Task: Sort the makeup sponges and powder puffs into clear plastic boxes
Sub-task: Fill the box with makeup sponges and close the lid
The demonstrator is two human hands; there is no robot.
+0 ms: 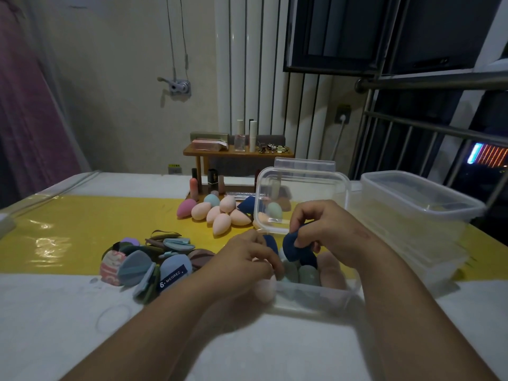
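A navy sponge (292, 247) is pinched between the curled fingers of the right hand (327, 226) over the clear box (316, 296), where green and pink sponges are already packed. The left hand (247, 259) is curled at the box's left edge, touching a second navy sponge (270, 244); whether it is gripped cannot be told. More sponges (217, 213) and a heap of puffs (148, 265) are left on the table (68, 229).
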